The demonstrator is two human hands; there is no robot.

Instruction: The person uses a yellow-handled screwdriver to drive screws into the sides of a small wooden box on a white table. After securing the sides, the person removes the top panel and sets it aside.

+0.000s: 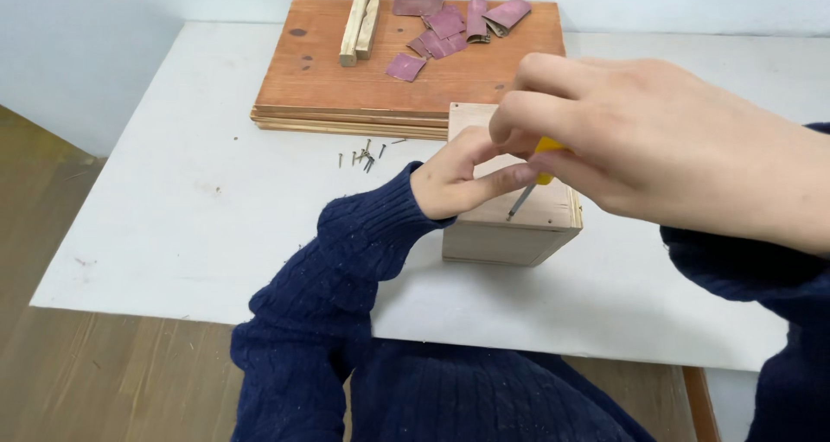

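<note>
Screwdriver (538, 170) with a yellow handle sits near the centre of the frame, clenched in the right hand (657, 152), and its thin metal tip points down onto the top of one small wooden box (510, 226). The left hand (454, 178) pinches close to the tip, touching the box; what it pinches is hidden. I judge the tool stiff and light, best held at the handle, and the tip may slip on the wood. Left of the box lies a small heap of screws (367, 155), too small to count. In the upper part, one wooden board (346, 79) carries two wooden sticks (359, 27) and several sandpaper pieces (450, 23), on a white table (173, 217).
</note>
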